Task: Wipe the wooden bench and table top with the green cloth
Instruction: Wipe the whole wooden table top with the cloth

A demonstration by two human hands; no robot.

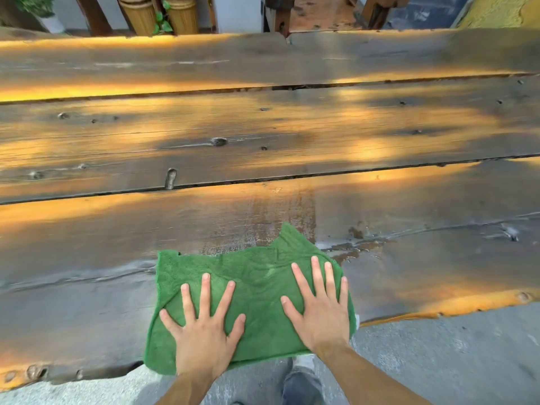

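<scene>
A green cloth (257,287) lies spread flat on the near plank of a wide wooden table top (263,133), close to its front edge. My left hand (204,331) presses down on the cloth's left half with fingers straight and spread. My right hand (320,305) presses on the right half the same way. A damp streak (280,217) runs away from the cloth across the plank. Small wet patches (356,249) glisten just right of the cloth.
The table top is made of three long planks with dark gaps between them. Beyond its far edge stand two bamboo-coloured barrels (157,13) with green leaves and a wooden bench (321,13). Grey pavement (453,361) and my trouser leg (304,387) lie below the front edge.
</scene>
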